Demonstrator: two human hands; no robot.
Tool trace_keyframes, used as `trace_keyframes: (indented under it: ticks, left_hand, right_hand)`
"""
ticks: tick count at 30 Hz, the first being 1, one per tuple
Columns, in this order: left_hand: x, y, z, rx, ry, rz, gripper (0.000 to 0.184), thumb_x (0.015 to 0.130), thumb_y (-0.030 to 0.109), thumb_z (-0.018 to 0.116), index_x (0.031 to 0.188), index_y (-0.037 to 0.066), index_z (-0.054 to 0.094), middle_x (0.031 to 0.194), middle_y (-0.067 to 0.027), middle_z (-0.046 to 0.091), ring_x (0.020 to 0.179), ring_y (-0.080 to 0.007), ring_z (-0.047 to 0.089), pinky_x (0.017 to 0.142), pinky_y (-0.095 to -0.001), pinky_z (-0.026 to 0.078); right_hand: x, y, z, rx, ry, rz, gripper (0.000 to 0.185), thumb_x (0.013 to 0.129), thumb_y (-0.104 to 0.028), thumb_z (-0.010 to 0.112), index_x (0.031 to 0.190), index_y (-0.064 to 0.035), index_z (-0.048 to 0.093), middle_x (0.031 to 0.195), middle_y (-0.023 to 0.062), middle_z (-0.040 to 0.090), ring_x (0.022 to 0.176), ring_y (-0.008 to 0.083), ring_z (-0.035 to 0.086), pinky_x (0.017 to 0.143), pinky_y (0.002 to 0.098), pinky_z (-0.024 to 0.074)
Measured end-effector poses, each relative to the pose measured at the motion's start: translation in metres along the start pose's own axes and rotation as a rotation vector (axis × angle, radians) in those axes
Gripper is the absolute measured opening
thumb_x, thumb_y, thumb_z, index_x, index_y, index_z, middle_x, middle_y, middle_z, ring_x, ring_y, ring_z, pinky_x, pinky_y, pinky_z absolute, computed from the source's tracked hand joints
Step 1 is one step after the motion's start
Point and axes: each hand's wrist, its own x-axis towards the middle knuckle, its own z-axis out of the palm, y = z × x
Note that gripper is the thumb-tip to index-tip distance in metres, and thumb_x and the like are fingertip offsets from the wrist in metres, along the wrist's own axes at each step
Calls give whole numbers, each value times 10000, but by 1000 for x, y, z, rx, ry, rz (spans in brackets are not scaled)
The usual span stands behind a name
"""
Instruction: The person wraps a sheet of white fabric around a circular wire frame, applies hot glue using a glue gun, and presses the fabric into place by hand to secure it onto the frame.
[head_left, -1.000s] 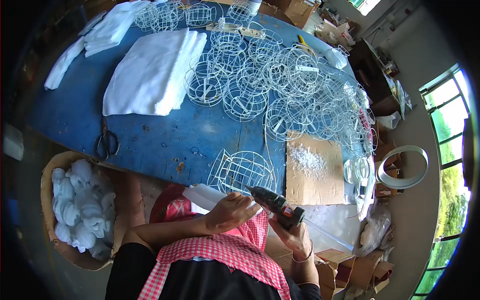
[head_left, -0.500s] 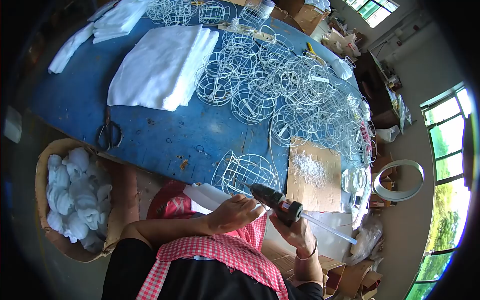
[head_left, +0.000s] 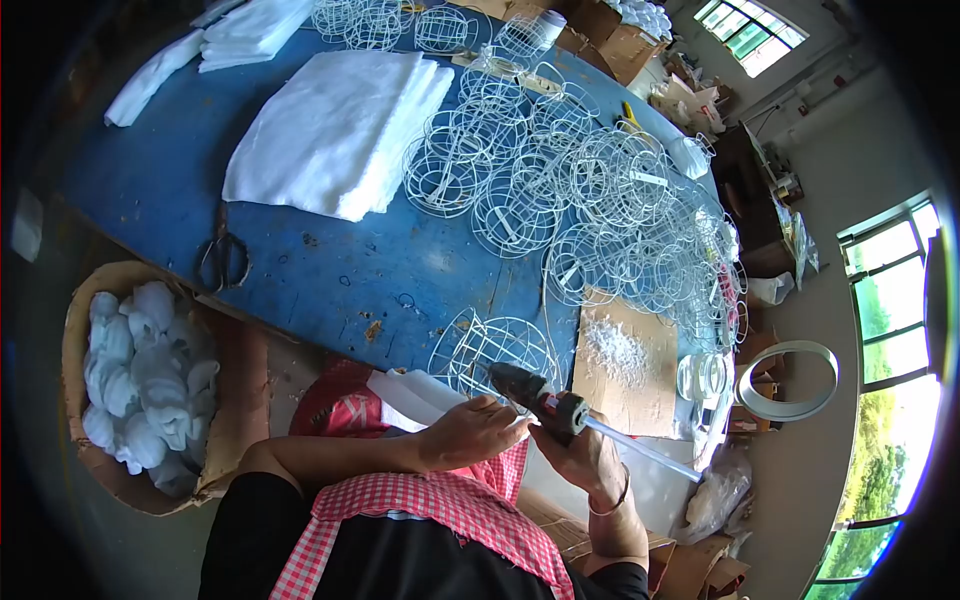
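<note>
My right hand (head_left: 585, 455) is wrapped round a dark glue gun (head_left: 545, 398), with a long clear glue stick (head_left: 645, 452) standing out of its back end. The nozzle points up and left over a white wire frame (head_left: 505, 345) at the table's front edge. Just left of the gun, my left hand (head_left: 472, 432) is closed, its fingers pinched on a strip of white padding (head_left: 415, 397). That strip runs from under the hand towards the left, beside the wire frame. The hand hides part of the padding and the exact grip.
Many white wire frames (head_left: 530, 190) are heaped on the blue table (head_left: 320, 280). Stacked white padding sheets (head_left: 330, 130) and scissors (head_left: 223, 260) lie left. Right are cardboard with white scraps (head_left: 625, 355) and tape rolls (head_left: 705, 377). A carton (head_left: 235, 420) of white padding stands lower left.
The glue gun has shifted slightly left and its nozzle has risen a little. My left hand has hardly moved. The whole view has turned slightly.
</note>
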Motion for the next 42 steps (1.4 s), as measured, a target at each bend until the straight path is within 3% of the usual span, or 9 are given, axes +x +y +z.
trace_keyframes:
  ticks: [5,11,14,17,26,32,42]
  left_hand:
    - [-2,-1,1,53,-69,26,155,751,169,615,889,101,598,853,-36,503,808,-171,544,741,-313,426]
    - [1,1,-4,15,41,-3,276,775,155,585,1037,69,595,886,-30,532,823,-132,534,776,-289,414]
    - [-4,-2,-1,-59,15,-5,295,778,155,584,1061,73,593,856,-31,527,807,-138,543,782,-297,412]
    - [-3,-2,-4,-25,-70,-34,310,784,144,573,1087,77,588,837,-32,515,792,-143,548,784,-299,408]
    - [-2,-2,-7,41,-63,-24,332,759,133,533,1081,113,614,826,-26,511,745,-159,529,745,-302,403]
    - [-4,-6,-7,-32,-11,-12,409,774,106,535,1182,87,557,785,-28,485,728,-152,512,720,-293,398]
    - [-8,-8,-9,1,6,-69,482,714,87,621,1188,135,554,730,-9,476,664,-157,508,686,-307,396]
  right_hand:
    - [6,-2,2,-33,-24,-20,167,721,-88,641,854,-24,564,715,163,578,629,347,590,553,384,466]
    - [-7,5,0,13,46,-85,161,721,-105,659,837,-32,573,697,144,572,591,331,570,538,372,452]
    - [-19,10,-2,90,30,45,169,727,-121,673,835,-32,578,684,135,570,571,307,557,531,357,443]
    - [-29,11,-4,123,97,74,191,731,-137,682,848,-27,579,666,137,573,552,288,553,525,348,436]
    - [-52,28,-7,146,139,197,218,740,-157,683,868,-17,576,622,125,570,528,227,539,508,339,422]
    - [-60,33,-8,227,169,222,257,742,-172,683,924,-18,586,623,127,575,525,222,544,502,338,419]
    - [-66,39,-10,199,156,276,311,744,-141,670,1014,-15,580,705,150,611,588,234,582,558,323,457]
